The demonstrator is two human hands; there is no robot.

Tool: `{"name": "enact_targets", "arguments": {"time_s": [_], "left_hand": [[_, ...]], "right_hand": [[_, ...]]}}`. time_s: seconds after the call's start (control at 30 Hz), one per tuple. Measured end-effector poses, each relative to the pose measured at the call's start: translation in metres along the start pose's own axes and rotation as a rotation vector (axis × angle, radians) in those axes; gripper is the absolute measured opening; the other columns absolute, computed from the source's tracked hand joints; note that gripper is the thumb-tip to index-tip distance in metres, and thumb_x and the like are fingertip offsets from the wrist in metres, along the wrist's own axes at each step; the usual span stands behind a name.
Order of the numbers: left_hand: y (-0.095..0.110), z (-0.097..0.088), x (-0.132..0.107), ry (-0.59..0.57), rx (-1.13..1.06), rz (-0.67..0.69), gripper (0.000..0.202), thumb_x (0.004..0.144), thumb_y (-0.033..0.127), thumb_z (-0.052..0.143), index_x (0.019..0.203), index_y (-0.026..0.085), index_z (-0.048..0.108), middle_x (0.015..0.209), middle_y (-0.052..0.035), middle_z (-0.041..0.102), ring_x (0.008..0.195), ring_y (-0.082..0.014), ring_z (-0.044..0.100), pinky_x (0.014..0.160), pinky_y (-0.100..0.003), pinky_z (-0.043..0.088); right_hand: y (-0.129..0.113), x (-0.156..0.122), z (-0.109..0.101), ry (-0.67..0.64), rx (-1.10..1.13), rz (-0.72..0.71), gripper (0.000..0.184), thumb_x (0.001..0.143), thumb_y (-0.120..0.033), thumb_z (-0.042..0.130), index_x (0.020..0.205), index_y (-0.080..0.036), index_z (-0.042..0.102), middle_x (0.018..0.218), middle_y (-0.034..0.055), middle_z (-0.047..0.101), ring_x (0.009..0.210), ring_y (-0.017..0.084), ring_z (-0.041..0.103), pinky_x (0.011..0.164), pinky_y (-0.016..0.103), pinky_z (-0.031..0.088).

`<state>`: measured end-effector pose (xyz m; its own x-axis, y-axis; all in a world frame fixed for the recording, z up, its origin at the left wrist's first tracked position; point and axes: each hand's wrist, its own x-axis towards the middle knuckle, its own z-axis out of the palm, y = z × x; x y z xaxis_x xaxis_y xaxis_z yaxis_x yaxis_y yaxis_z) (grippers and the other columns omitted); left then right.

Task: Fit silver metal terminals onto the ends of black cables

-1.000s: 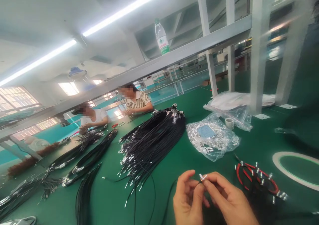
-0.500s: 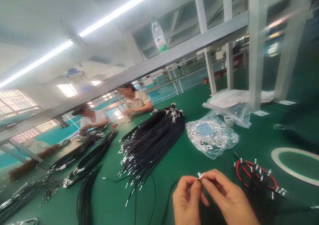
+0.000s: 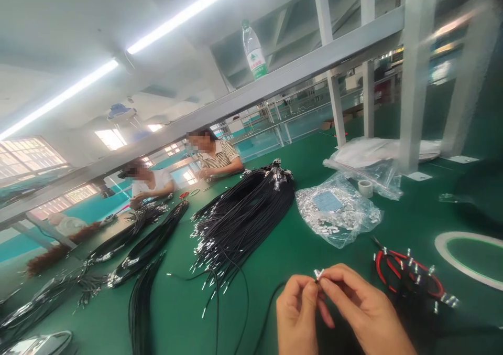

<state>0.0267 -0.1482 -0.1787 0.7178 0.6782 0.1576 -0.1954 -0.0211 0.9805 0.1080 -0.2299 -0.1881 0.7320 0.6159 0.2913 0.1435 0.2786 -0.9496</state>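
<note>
My left hand (image 3: 297, 313) pinches the end of a black cable (image 3: 268, 313), which trails down over the green table. Close against it, my right hand (image 3: 359, 305) grips a small silvery metal connector (image 3: 318, 275) between thumb and forefinger. Connector and cable end meet at the fingertips; whether one sits inside the other I cannot tell. Beyond my hands lies a clear plastic bag (image 3: 340, 208) of small metal pieces with a blue label on it. To the right of my hands are red-handled pliers (image 3: 393, 268), with several black cables with metal ends lying over them.
A large bundle of black cables (image 3: 247, 213) lies left of the bag, and more bundles (image 3: 141, 302) lie farther left. A tape roll (image 3: 365, 188) and a white ring (image 3: 451, 250) are on the right. Metal posts (image 3: 416, 82) rise behind. Two people (image 3: 220, 156) sit across the table.
The view has shifted slightly, so the scene sits a little to the right. My hands keep the same pinch on the connector and cable end, the connector tilted a bit differently.
</note>
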Motion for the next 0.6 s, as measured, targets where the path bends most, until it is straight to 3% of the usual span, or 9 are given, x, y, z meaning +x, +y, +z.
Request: {"name": "enact_targets", "arguments": {"time_s": [0.13, 0.27, 0.37, 0.47, 0.6], "left_hand": [[0.003, -0.001, -0.001, -0.018, 0.046, -0.013, 0.048, 0.084, 0.06, 0.061, 0.072, 0.014, 0.057, 0.045, 0.0056, 0.051, 0.04, -0.0058, 0.042, 0.051, -0.02, 0.038], [0.004, -0.004, -0.001, -0.041, 0.077, -0.112, 0.054, 0.08, 0.069, 0.058, 0.07, 0.016, 0.053, 0.048, 0.0065, 0.048, 0.032, -0.0023, 0.029, 0.034, -0.018, 0.02], [0.001, -0.007, 0.0, -0.058, 0.058, -0.114, 0.057, 0.078, 0.072, 0.057, 0.071, 0.016, 0.054, 0.042, 0.0089, 0.041, 0.031, -0.0024, 0.023, 0.033, -0.017, 0.016], [0.001, -0.012, 0.002, -0.132, 0.027, -0.113, 0.056, 0.079, 0.07, 0.059, 0.07, 0.015, 0.056, 0.036, 0.0097, 0.037, 0.032, -0.0025, 0.025, 0.037, -0.016, 0.019], [0.007, -0.021, 0.003, -0.284, -0.085, -0.191, 0.049, 0.083, 0.062, 0.061, 0.07, 0.015, 0.057, 0.034, 0.0101, 0.039, 0.028, -0.0021, 0.021, 0.033, -0.017, 0.019]], "right_hand": [[0.003, 0.001, -0.002, -0.035, 0.009, 0.023, 0.023, 0.088, -0.044, 0.059, 0.08, -0.024, 0.069, 0.079, 0.0013, 0.062, 0.074, 0.014, 0.061, 0.068, 0.015, 0.048], [0.005, 0.0, -0.002, -0.061, 0.074, 0.061, 0.022, 0.086, -0.045, 0.063, 0.082, -0.024, 0.069, 0.081, 0.0016, 0.063, 0.077, 0.016, 0.061, 0.069, 0.018, 0.049], [0.004, 0.0, -0.003, -0.095, 0.095, 0.101, 0.023, 0.085, -0.046, 0.064, 0.083, -0.023, 0.069, 0.08, 0.0017, 0.063, 0.073, 0.015, 0.058, 0.065, 0.019, 0.047], [0.0, -0.001, -0.005, -0.142, 0.113, 0.161, 0.025, 0.084, -0.048, 0.065, 0.082, -0.023, 0.068, 0.075, -0.0003, 0.059, 0.059, 0.011, 0.046, 0.051, 0.019, 0.038], [-0.004, -0.003, -0.006, -0.196, 0.194, 0.234, 0.027, 0.083, -0.05, 0.065, 0.082, -0.024, 0.067, 0.072, -0.0017, 0.054, 0.056, 0.01, 0.037, 0.049, 0.02, 0.032]]}}
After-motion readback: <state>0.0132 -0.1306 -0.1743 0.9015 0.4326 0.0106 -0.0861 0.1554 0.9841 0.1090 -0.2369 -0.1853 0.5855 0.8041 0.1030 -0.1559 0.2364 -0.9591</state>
